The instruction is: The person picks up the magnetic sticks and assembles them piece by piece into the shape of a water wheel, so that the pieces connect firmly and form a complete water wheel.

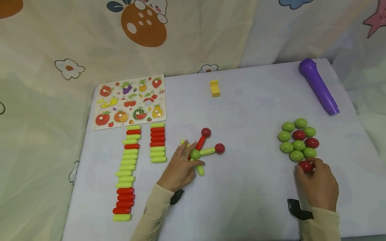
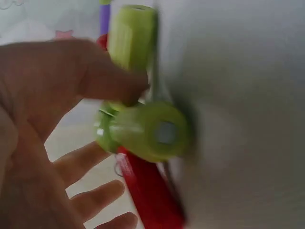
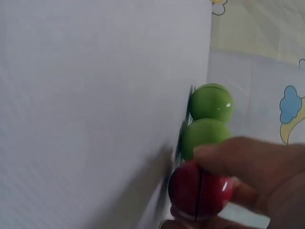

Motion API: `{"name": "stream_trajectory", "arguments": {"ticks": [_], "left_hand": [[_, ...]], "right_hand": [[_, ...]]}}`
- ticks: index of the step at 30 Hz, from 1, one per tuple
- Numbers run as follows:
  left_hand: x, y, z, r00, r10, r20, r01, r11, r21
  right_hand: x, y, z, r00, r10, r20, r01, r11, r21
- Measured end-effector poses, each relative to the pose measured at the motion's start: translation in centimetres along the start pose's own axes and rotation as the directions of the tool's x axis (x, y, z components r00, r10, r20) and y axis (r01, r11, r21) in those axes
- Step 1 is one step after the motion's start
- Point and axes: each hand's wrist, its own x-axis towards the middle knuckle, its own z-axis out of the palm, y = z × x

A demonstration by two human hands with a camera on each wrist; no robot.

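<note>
A: Fingers first. The right hand (image 1: 318, 185) is curling its fingers (image 3: 224, 157) round a red ball (image 1: 306, 166), pinching it at the near edge of the ball cluster (image 1: 298, 139). The wrist view is showing a seam down the ball's middle.

B: And the left hand (image 1: 180, 169)?

A: Fingers nearly straight, resting on the green hub ball (image 1: 195, 154) of the stick figure (image 1: 202, 150); the thumb (image 2: 102, 81) is pressing a green stick (image 2: 132, 33) beside the hub. No real grasp, just pressing down.

B: How is it going to handle?

A: My guess: the ball is light, hard and glossy, so it's looking slippery. Best taken across its widest part, on both sides of the seam. The figure is probably only loosely joined, so it's best held at the hub.

B: Looks?

A: Red and green balls, shiny, touching each other in a tight clump on the right of the surface (image 1: 256, 174). The figure is sitting mid-surface: green hub, red and green sticks fanning out, two red balls on the tips.

B: Further out?

A: Two rows of red and green sticks (image 1: 126, 169) on the left, a fruit puzzle board (image 1: 129, 100) behind them, a yellow block (image 1: 215, 88), a purple tube (image 1: 319, 86) far right.
</note>
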Motion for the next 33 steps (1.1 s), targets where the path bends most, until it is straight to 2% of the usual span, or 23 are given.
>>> {"name": "stream_trajectory", "arguments": {"ticks": [2, 5, 9, 12, 16, 21, 25, 29, 31, 33], "left_hand": [[0.1, 0.0, 0.3, 1.000, -0.012, 0.004, 0.011, 1.000, 0.015], [0.3, 0.0, 0.8, 1.000, -0.026, -0.014, 0.027, 0.999, 0.039], [0.9, 0.5, 1.2, 0.998, -0.046, -0.043, 0.049, 0.996, 0.068], [1.3, 0.8, 1.2, 0.997, -0.045, -0.058, 0.050, 0.995, 0.085], [1.6, 0.9, 1.2, 0.998, -0.029, -0.064, 0.035, 0.995, 0.091], [1.7, 0.9, 1.2, 0.997, -0.025, -0.072, 0.033, 0.994, 0.106], [1.8, 0.9, 1.3, 0.996, -0.018, -0.090, 0.027, 0.995, 0.096], [1.4, 0.7, 1.4, 0.994, -0.012, -0.113, 0.018, 0.998, 0.054], [1.1, 0.4, 1.2, 0.991, -0.025, -0.133, 0.029, 0.999, 0.027], [0.5, 0.0, 1.0, 0.985, -0.057, -0.161, 0.056, 0.998, -0.011]], "right_hand": [[-0.5, -0.6, 0.1, 0.999, -0.043, 0.009, 0.043, 0.999, 0.010], [-1.4, -2.1, 0.6, 0.986, -0.165, -0.013, 0.166, 0.984, 0.062], [-2.4, -4.5, 2.2, 0.929, -0.355, -0.106, 0.369, 0.915, 0.163], [-3.1, -6.6, 4.3, 0.882, -0.463, -0.089, 0.470, 0.852, 0.231], [-4.3, -9.3, 7.0, 0.827, -0.562, 0.010, 0.524, 0.778, 0.346], [-5.5, -11.5, 9.0, 0.780, -0.622, 0.062, 0.540, 0.721, 0.434], [-5.8, -12.5, 9.7, 0.755, -0.653, 0.056, 0.574, 0.700, 0.424], [-5.7, -12.8, 9.8, 0.734, -0.675, 0.069, 0.604, 0.696, 0.388], [-5.7, -12.6, 9.6, 0.739, -0.670, 0.071, 0.600, 0.702, 0.382], [-5.5, -12.1, 9.1, 0.761, -0.648, 0.040, 0.590, 0.715, 0.374]]}}
